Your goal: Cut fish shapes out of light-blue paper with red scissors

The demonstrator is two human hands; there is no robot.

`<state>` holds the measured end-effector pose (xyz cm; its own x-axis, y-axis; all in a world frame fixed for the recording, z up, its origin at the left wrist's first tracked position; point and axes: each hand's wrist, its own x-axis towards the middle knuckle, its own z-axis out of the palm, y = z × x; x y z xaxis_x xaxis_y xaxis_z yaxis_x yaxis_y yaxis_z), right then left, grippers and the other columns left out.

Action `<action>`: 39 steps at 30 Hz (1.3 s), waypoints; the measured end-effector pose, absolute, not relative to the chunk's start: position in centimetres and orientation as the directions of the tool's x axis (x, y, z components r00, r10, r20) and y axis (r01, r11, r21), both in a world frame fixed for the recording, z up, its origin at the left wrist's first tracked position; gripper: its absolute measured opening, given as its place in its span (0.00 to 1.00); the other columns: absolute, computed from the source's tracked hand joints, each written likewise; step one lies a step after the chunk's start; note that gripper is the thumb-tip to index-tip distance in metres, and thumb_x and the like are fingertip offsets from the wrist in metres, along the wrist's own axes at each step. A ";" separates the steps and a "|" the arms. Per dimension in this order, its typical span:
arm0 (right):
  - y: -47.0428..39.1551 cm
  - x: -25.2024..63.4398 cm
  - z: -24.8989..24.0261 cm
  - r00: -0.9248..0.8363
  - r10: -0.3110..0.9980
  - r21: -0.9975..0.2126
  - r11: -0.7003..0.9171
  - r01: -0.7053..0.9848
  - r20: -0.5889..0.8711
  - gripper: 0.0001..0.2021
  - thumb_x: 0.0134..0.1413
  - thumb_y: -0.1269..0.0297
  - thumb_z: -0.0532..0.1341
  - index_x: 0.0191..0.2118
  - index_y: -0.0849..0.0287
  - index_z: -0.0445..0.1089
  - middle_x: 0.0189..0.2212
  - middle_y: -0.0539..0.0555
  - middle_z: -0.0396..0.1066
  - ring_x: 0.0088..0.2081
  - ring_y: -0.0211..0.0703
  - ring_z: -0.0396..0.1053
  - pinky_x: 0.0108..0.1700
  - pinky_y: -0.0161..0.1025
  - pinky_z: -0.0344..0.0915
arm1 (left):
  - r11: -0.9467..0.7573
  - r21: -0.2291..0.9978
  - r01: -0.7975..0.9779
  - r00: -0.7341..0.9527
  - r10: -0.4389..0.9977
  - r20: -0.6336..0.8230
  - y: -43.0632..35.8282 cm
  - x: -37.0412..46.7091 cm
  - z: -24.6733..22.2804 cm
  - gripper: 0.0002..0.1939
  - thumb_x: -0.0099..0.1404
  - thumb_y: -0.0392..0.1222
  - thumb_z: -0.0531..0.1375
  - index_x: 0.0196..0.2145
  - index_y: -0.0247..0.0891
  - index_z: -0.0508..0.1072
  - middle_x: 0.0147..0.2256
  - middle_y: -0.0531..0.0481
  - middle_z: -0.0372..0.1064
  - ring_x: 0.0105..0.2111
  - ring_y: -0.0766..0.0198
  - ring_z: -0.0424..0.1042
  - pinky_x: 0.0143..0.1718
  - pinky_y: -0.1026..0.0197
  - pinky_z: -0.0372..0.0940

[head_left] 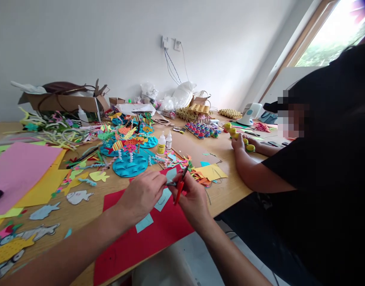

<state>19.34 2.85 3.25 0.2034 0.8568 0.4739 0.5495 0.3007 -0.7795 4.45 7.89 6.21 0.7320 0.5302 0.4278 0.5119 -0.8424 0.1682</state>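
Observation:
My right hand (193,196) is closed around red-handled scissors (178,193), held above the sheet of red paper (123,238). My left hand (143,192) meets it from the left, fingertips pinched near the scissors. What the left fingers hold is small and mostly hidden; only a greyish-blue bit shows between the hands. On the red sheet lie light blue paper pieces, one with a drawn line (163,200) and another nearer me (144,223). A further light blue piece (171,174) shows just behind my hands.
Fish cutouts (79,197) and coloured sheets (24,171) spread to the left. Decorated blue discs (130,165) and glue bottles (161,145) stand ahead. Paper scraps and a yellow sheet (210,172) lie to the right. A co-worker (325,167) at right holds a yellow-green strip of cups (249,147).

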 end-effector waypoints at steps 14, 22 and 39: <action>6.3 28.4 1.1 0.400 0.797 -0.624 -0.037 0.780 0.452 0.02 0.47 0.67 0.55 0.27 0.57 0.64 0.20 0.51 0.66 0.23 0.43 0.62 0.26 0.36 0.52 | -0.714 0.291 0.637 0.736 0.675 0.047 9.1 -1.0 2.1 0.15 0.60 0.35 0.58 0.46 0.35 0.72 0.48 0.40 0.71 0.48 0.52 0.69 0.49 0.51 0.66; 3.6 28.6 2.6 0.391 0.824 -0.584 -0.092 0.806 0.410 0.09 0.49 0.63 0.56 0.35 0.60 0.68 0.23 0.54 0.69 0.25 0.45 0.65 0.28 0.37 0.54 | -0.625 0.345 0.700 0.687 0.722 -0.083 9.0 -2.2 1.4 0.27 0.54 0.42 0.64 0.51 0.35 0.68 0.55 0.37 0.63 0.56 0.47 0.60 0.56 0.47 0.57; 2.7 16.8 1.5 -0.075 0.997 -0.869 0.018 0.494 -0.022 0.06 0.42 0.72 0.60 0.26 0.58 0.61 0.20 0.45 0.58 0.24 0.36 0.54 0.25 0.32 0.50 | -0.438 0.599 0.670 0.597 0.798 -0.084 9.9 -1.9 1.2 0.15 0.48 0.37 0.61 0.32 0.42 0.59 0.33 0.52 0.64 0.36 0.55 0.65 0.36 0.57 0.59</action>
